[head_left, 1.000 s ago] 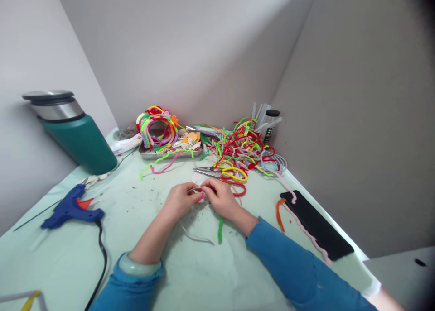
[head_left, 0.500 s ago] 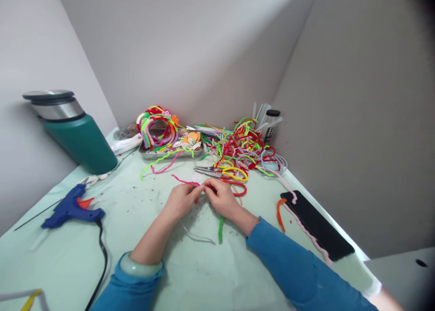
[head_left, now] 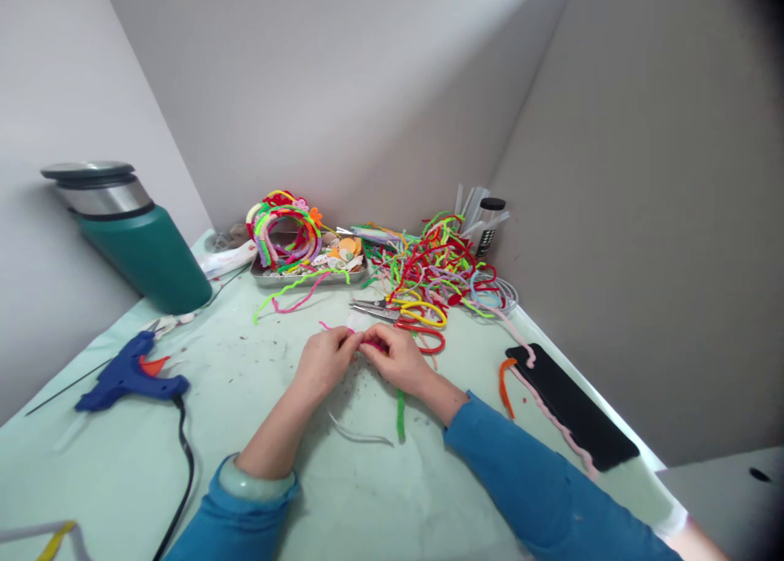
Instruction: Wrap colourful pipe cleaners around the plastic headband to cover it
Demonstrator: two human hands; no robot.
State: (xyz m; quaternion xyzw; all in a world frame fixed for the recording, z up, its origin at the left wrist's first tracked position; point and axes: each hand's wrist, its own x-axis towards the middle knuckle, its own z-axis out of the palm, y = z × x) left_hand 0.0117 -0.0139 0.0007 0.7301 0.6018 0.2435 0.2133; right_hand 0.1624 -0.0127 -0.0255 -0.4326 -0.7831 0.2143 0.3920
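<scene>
Remotely, I had my left hand and right hand pinched, fingers closed, on a pink strand; red-handled scissors lay toward the worktop's far edge.

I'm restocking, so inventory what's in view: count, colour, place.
Table cover: 1, pale green, underneath
Cylindrical bottle: 1, teal, left rear
Plastic glue gun: 1, blue, left
Metal tray: 1, silver, rear centre
Fuzzy headbands: several, multicoloured, on tray
Tangled fuzzy stems: many, multicoloured, right rear
Scissors: 2, yellow- and red-handled, centre
Cylindrical jar: 1, black cap, right rear
Translucent sticks: several, whitish, by jar
Rectangular slab: 1, black, right
Loose fuzzy stems: several, green, orange, pink, scattered
Curved strip: 1, white, near centre
Held fuzzy stem: 1, magenta, centre
Left hand: 1, blue sleeve, pinching held stem
Right hand: 1, blue sleeve, pinching held stem
</scene>
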